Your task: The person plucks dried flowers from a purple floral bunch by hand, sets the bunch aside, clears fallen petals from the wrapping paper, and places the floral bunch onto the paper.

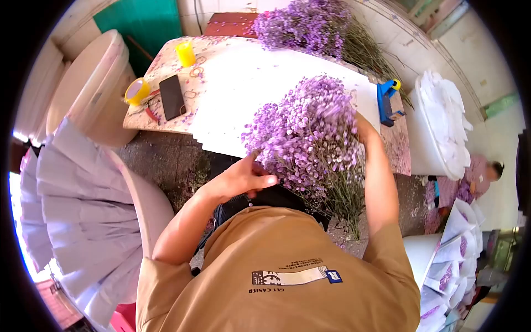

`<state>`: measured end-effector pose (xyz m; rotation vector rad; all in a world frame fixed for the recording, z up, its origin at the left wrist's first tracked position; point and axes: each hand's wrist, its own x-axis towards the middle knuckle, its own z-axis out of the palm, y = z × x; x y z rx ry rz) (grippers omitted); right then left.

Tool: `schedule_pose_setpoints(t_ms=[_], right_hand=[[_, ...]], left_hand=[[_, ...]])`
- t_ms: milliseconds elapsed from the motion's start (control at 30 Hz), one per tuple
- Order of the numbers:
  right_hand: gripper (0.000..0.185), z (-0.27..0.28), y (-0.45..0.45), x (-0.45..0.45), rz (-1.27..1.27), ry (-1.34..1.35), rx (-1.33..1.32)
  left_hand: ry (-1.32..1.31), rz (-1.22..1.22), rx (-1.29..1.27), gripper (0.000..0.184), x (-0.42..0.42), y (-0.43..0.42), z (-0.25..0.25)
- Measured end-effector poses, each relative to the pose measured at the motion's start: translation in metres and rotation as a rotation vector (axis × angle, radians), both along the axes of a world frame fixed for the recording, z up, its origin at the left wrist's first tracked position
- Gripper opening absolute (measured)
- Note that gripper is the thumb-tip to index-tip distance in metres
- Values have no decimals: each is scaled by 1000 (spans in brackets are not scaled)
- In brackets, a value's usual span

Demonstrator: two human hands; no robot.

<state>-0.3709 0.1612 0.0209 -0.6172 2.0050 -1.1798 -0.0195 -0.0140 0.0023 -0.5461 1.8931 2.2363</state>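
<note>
A large bunch of small purple flowers point(310, 133) with thin green stems tilts in front of my body, over the table's near edge. My right hand point(365, 128) is at its right side, its fingers mostly hidden by the blossoms; the bunch appears held there, its stems hanging down beside my forearm. At the lower left of the blossoms is my left hand point(243, 178), thumb stretched out and fingers apart, the fingertips touching or just beside the flowers. White paper sheets point(227, 91) lie under and behind the bunch.
On the table are a phone point(172, 97), yellow tape rolls point(186, 54), red-handled pliers point(150, 113), a blue tape dispenser point(386, 102) and more purple flowers point(304, 25). Wrapped paper point(88, 205) fills a bin at left. Wrapped bouquets point(456, 260) and another person point(475, 176) are at right.
</note>
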Motion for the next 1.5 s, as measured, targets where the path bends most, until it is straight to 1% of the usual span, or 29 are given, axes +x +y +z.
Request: schedule_pose_setpoints(t_ms=[33,67,100,167,200,233,300,333,400,433,500,533,600,633,700,767,800,833,900,933,967,1033,1067,1167,1267,1300,1367,1400,1500], right_hand=[[57,4,-1,10,7,-58,-11],[63,-10,0,6,32,-13,5],[63,-10,10,6,32,-11,12],[86,-8,49,18,170,389,-131],[94,12,68,30,86,444,-85],[94,23,90,35,24,491,-110],[93,37,131,42,-98,516,-160],[93,39,152,47,-153,513,-181],[92,33,193,57,-259,478,-219],[92,25,211,64,-302,454,-237],[92,2,238,80,-367,399,-265],[91,-11,247,85,-391,374,-276],[91,-34,254,97,-420,333,-306],[91,-41,254,99,-425,325,-319],[90,-48,255,107,-439,315,-339],[90,-53,254,110,-444,311,-350],[90,-55,251,109,-444,310,-357],[89,-55,250,109,-441,308,-361],[89,-57,249,111,-440,306,-369],[89,-59,249,111,-439,306,-371],[88,-59,250,114,-440,303,-377],[88,-60,250,116,-441,302,-379],[88,-61,250,119,-442,300,-385],[87,-62,249,121,-443,308,-388],[86,-65,250,124,-455,301,-399],[86,-67,251,126,-458,298,-403],[86,-68,252,127,-460,294,-408],[86,-69,252,127,-460,295,-414],[85,-70,251,127,-460,290,-423]], left_hand=[[4,61,13,96,-7,7,2],[27,69,154,86,-14,10,-13],[103,65,240,77,-23,19,-15],[247,-22,47,74,-37,36,-8],[304,33,15,75,-39,50,-1],[523,-10,-249,68,-50,59,1],[479,-235,-462,51,-66,68,10],[559,-291,-533,52,-77,73,3],[701,-340,-728,48,-100,84,-24],[762,-387,-755,52,-104,83,-35],[666,-355,-204,61,-99,84,-60],[561,-439,-274,68,-97,76,-75],[390,-465,-272,72,-78,61,-31],[321,-474,-253,72,-71,55,-21],[388,-424,-344,62,-58,43,-17],[411,-350,-627,50,-51,26,-20],[307,-360,-806,37,-47,17,-17],[267,-221,-765,28,-43,17,-14],[405,-44,-716,23,-41,14,-1],[481,25,-753,17,-43,18,7],[477,25,-756,17,-42,23,21],[370,-24,-622,17,-39,34,44],[461,-27,-558,14,-40,42,42],[444,-134,-497,15,-38,56,45],[461,-157,-442,13,-33,69,46],[461,-162,-444,13,-32,73,44],[695,-77,-651,10,-31,81,41],[747,-34,-708,7,-32,85,45],[810,-53,-772,10,-40,91,51]])
